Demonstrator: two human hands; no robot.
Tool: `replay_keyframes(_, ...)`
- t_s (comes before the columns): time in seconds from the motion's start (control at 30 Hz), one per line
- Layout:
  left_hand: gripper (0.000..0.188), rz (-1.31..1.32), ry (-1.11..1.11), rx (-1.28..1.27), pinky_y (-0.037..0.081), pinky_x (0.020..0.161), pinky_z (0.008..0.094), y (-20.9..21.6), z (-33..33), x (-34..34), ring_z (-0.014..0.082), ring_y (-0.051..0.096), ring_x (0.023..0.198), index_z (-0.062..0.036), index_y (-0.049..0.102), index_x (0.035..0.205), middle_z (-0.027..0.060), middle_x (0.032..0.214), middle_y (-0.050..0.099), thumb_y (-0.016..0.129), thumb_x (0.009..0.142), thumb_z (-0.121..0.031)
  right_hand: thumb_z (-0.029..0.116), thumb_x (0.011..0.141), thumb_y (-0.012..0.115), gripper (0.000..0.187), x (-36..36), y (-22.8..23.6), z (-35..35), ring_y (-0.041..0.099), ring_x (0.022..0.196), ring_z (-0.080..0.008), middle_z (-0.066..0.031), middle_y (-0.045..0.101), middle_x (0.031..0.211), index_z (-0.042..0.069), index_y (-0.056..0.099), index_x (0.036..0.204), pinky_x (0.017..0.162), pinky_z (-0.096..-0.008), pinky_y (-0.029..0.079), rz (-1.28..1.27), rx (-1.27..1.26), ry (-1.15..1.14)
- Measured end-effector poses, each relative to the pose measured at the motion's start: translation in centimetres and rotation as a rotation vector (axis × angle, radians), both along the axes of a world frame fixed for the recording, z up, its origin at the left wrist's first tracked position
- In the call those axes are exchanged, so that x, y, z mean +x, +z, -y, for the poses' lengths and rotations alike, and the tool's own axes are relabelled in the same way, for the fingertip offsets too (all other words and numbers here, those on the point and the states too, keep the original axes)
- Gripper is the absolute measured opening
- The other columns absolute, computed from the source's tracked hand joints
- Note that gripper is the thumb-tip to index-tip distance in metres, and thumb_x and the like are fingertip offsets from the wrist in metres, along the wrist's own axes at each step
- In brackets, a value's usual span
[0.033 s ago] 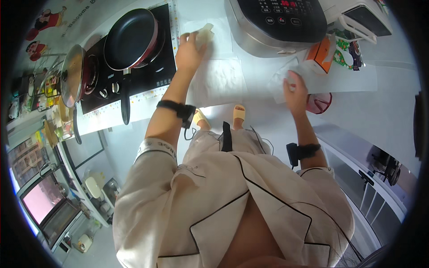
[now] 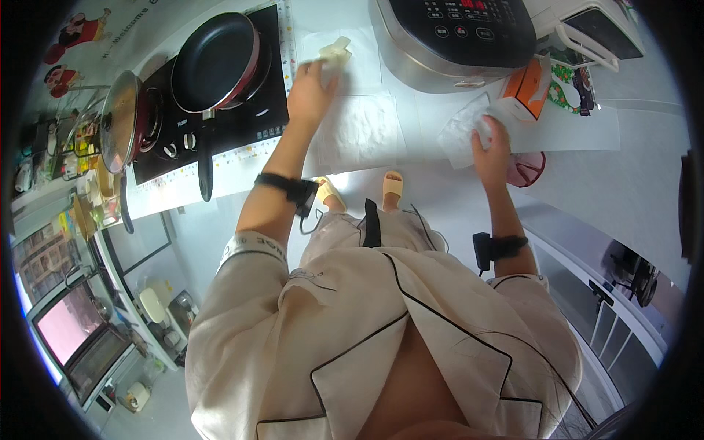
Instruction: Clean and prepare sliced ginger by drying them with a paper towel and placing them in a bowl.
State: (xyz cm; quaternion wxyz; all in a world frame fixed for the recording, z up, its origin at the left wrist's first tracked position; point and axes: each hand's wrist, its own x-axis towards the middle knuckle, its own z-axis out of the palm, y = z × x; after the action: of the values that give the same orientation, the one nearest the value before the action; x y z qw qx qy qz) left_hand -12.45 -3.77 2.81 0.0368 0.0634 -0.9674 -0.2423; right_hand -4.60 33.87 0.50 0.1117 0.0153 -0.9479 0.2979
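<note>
My left hand (image 2: pixel 312 95) is over the white counter just right of the stove, fingers spread and slightly bent. Just beyond its fingertips lies a pale, crumpled piece (image 2: pixel 336 51), on or beside a thin sheet; what it is made of I cannot tell. Between my hands a flat translucent square sheet (image 2: pixel 361 123) lies near the counter's front edge. My right hand (image 2: pixel 493 150) has its thumb and fingers apart at the right side of a crumpled translucent sheet (image 2: pixel 462 130). Whether it touches that sheet is unclear.
A black frying pan (image 2: pixel 214 62) rests on the black stove (image 2: pixel 249 126), its handle jutting past the front edge. Left of it is a lidded pot (image 2: pixel 119 121). A rice cooker (image 2: pixel 455 44) stands at the back, an orange box (image 2: pixel 524 89) beside it. A pink-red round object (image 2: pixel 526 169) is below right.
My left hand has drawn back a little from the pale crumpled piece, which now shows more fully. My right hand has shifted slightly right, and the sheet beside it looks more spread out.
</note>
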Motion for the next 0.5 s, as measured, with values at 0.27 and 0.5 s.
replay_keyframes(0.27,0.033,-0.138,-0.484,-0.018,0.046,0.095,0.0431,-1.1,-2.9,14.5,0.0343,0.057,0.110,-0.0067,0.065,0.116,0.0131,0.116,0.064,0.068,0.084,-0.012,0.025,0.082,0.069,0.051,-1.1,-6.0,-4.4,0.061,0.107,-0.0407,-0.0223,0.064,0.117,0.002,0.058,0.126,0.093,-0.0486,0.047,0.334,0.061,-0.008)
replay_keyframes(0.5,0.060,0.221,-0.113,1.036,0.043,0.101,0.0434,1.9,-9.1,16.8,0.0266,0.052,0.122,-0.0067,0.046,0.138,0.0131,0.132,0.055,0.072,0.088,-0.028,-0.004,0.082,0.065,0.051,0.4,7.1,2.8,0.059,0.088,-0.0085,-0.0046,0.064,0.102,0.006,0.053,0.131,0.076,-0.0221,0.046,0.823,-0.912,0.655)
